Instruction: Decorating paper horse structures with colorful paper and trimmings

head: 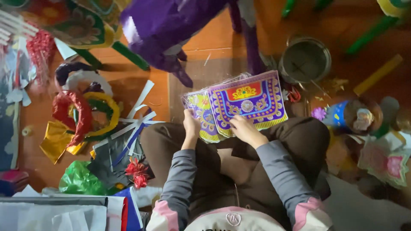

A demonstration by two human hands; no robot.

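Sitting on the floor point(205, 55), we hold a stack of purple panels point(239, 105) over our knees. Our left hand point(191, 124) sits at the stack's 8 o'clock corner, fingers pinched on the lower sheets. Our right hand point(244, 128) rests at 6 o'clock, fingers lying on the top panel's lower edge. The panels fan up toward 1 o'clock, long axis across us; a tin point(305, 60) stands beyond.
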